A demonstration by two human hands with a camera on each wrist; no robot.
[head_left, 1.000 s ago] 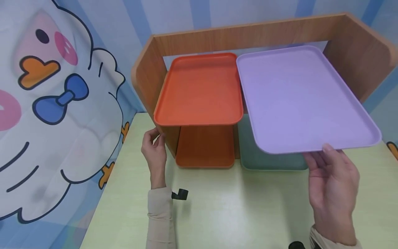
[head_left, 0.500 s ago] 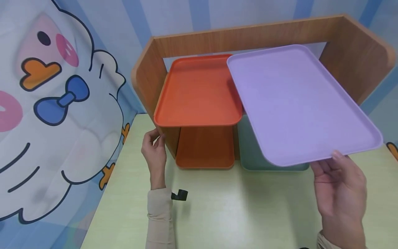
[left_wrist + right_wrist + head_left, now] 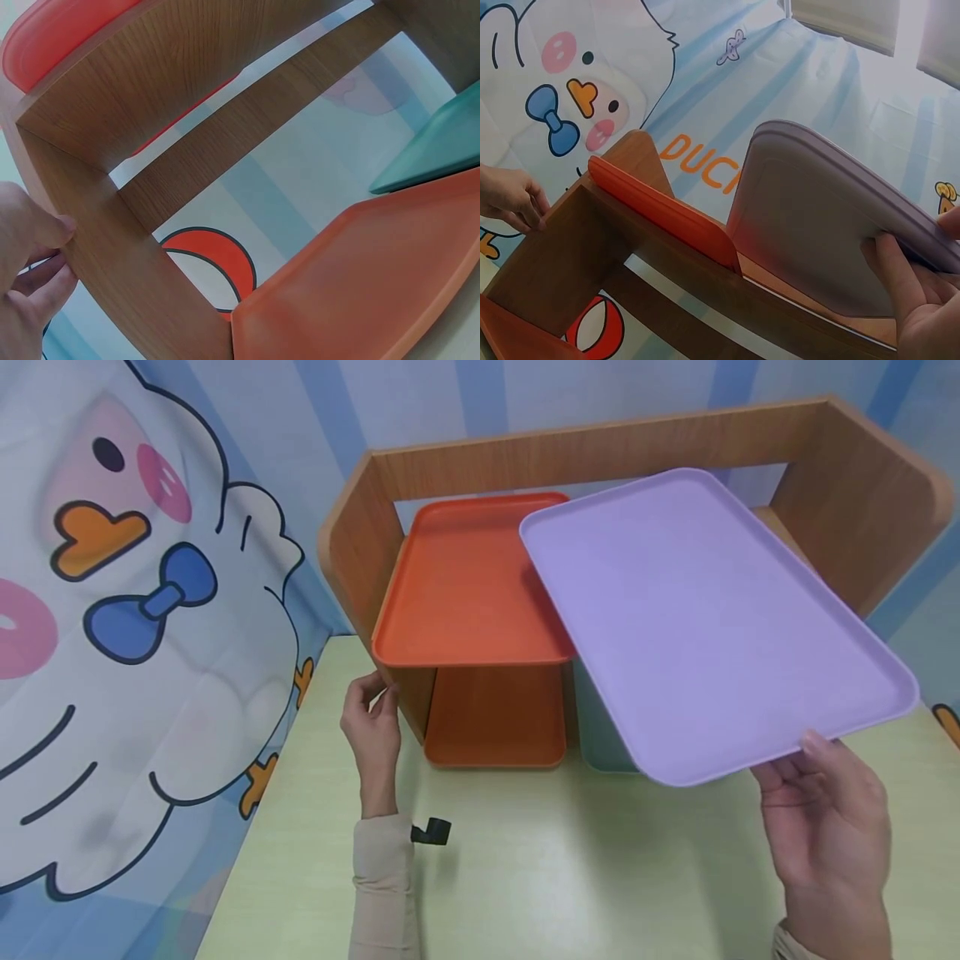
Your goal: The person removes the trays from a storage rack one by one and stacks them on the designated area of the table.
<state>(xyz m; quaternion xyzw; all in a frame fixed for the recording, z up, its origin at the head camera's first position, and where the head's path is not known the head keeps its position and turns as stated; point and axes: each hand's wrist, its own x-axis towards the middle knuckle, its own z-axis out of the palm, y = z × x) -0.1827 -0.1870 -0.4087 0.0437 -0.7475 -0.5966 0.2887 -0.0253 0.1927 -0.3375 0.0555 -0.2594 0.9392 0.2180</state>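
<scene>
The purple tray (image 3: 712,627) has turned and swung left: in the head view its left corner now covers the right edge of the upper orange tray (image 3: 472,581), and its near corner reaches lower, leaving only the left part of the green tray (image 3: 603,727) visible. The right hand (image 3: 832,835) has shifted rightward and nearer the person. A strip of wooden shelf board (image 3: 782,530) has appeared.

The head view looks forward and down over both hands, far enough back to hold the left hand (image 3: 372,727), the right hand (image 3: 832,827) and the wooden shelf (image 3: 600,464) ahead of them; the left wrist view is close beside the left hand, facing aslant into the shelf's lower level; the right wrist view looks past the right hand and the purple tray's (image 3: 810,217) underside toward the left hand, which all three share.
</scene>
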